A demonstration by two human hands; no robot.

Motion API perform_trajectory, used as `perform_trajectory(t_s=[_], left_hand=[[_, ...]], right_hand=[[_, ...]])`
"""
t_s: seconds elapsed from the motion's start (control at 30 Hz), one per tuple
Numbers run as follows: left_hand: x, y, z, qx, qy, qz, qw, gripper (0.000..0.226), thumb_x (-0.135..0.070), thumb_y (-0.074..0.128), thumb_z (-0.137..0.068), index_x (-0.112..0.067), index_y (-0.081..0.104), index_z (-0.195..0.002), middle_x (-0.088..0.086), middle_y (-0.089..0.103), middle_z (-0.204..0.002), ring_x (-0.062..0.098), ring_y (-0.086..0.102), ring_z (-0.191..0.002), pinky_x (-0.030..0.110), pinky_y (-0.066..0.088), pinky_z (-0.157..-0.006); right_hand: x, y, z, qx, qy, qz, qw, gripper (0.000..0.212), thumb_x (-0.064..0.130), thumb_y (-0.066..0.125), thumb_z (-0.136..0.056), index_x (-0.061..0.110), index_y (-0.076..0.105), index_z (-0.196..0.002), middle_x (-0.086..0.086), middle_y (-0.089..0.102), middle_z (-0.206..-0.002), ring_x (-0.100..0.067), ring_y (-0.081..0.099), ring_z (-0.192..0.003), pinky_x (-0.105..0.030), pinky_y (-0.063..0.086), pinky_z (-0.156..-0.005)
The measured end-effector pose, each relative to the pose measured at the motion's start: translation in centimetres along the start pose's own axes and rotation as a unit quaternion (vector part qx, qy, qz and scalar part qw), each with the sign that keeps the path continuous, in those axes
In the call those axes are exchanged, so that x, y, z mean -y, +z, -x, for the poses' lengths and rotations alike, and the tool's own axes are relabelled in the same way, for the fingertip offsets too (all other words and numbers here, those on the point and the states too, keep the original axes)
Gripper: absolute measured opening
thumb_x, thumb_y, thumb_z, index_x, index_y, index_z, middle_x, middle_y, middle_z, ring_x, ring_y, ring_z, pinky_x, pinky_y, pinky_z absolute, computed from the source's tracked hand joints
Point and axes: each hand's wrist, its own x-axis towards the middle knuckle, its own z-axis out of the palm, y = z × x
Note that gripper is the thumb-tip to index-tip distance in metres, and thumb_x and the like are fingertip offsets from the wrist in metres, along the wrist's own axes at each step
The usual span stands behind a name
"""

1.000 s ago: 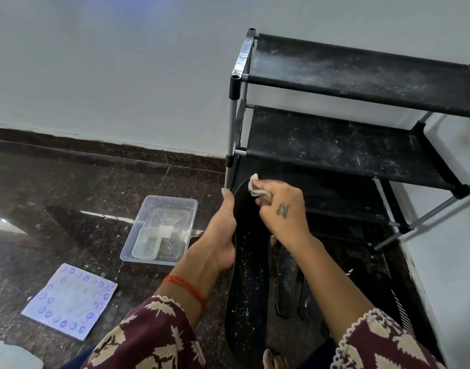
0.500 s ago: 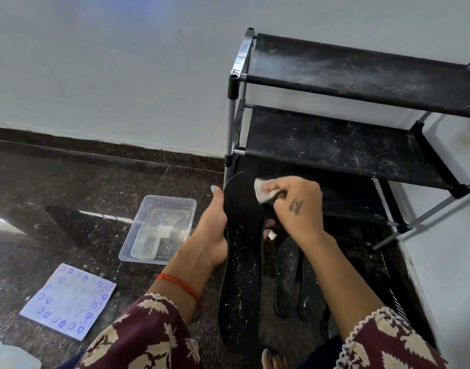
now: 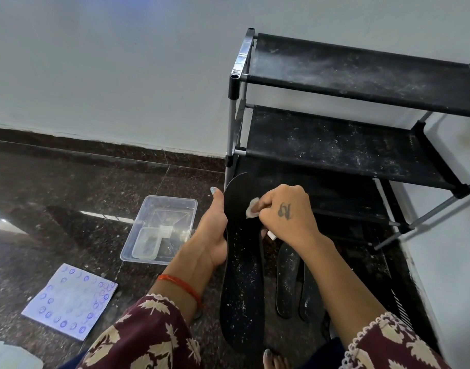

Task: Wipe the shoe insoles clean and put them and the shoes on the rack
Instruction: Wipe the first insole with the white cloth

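My left hand (image 3: 211,233) is gripping the long edge of the insole (image 3: 241,275), thumb lying straight up along its left side and pointing far, palm cupping the edge, the other fingers hiding behind it. My left forearm is reaching in from the near left, wrist turned so the thumb side is facing up. My right hand (image 3: 284,213) is hovering over the far end of the insole, back of the hand facing up, fingers curling down and pinching a small white wipe (image 3: 252,208) against the dark surface. My right forearm is coming in from the near right, angling left and far, wrist bending slightly downward.
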Motion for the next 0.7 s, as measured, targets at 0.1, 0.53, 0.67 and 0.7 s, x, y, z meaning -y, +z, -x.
perform_trajectory(t_s=[0.1, 0.53, 0.67, 0.7], left_hand=[[-0.3, -0.3, -0.2, 0.006, 0.007, 0.011, 1.0, 0.08, -0.069, 0.022, -0.089, -0.007, 0.057, -0.126, 0.023, 0.063, -0.118, 0.032, 0.067, -0.087, 0.04, 0.059, -0.065], [0.2, -0.3, -0.4, 0.026, 0.027, -0.028, 0.999, 0.08, -0.069, 0.018, -0.089, -0.008, 0.062, -0.118, 0.017, 0.07, -0.098, 0.024, 0.07, -0.082, 0.029, 0.058, -0.063], [-0.3, -0.4, -0.3, 0.029, 0.031, -0.005, 0.999, 0.081, -0.069, 0.019, -0.089, -0.005, 0.065, -0.105, 0.019, 0.071, -0.089, 0.026, 0.071, -0.076, 0.032, 0.059, -0.062], [-0.3, -0.4, -0.3, 0.03, 0.027, -0.009, 0.999, 0.082, -0.07, 0.019, -0.089, -0.005, 0.065, -0.103, 0.019, 0.071, -0.09, 0.026, 0.071, -0.075, 0.033, 0.059, -0.063]], right_hand=[[-0.3, -0.5, -0.3, 0.011, 0.01, -0.123, 0.992, 0.026, -0.003, 0.06, -0.071, 0.017, 0.076, -0.075, 0.005, 0.072, -0.071, -0.003, 0.063, -0.062, -0.012, 0.05, -0.057], [1.1, 2.0, -0.2, -0.066, -0.102, -0.194, 0.974, 0.028, -0.005, 0.064, -0.076, 0.011, 0.074, -0.097, -0.003, 0.072, -0.099, -0.005, 0.064, -0.092, -0.014, 0.05, -0.085], [0.9, 1.2, -0.1, 0.022, -0.141, -0.168, 0.975, 0.032, -0.013, 0.058, -0.069, 0.01, 0.076, -0.084, -0.002, 0.074, -0.087, 0.0, 0.065, -0.086, -0.009, 0.049, -0.083], [0.5, 0.9, -0.1, 0.036, -0.138, -0.138, 0.98, 0.033, -0.014, 0.057, -0.068, 0.01, 0.076, -0.079, -0.002, 0.074, -0.084, -0.001, 0.066, -0.081, -0.009, 0.05, -0.08]])
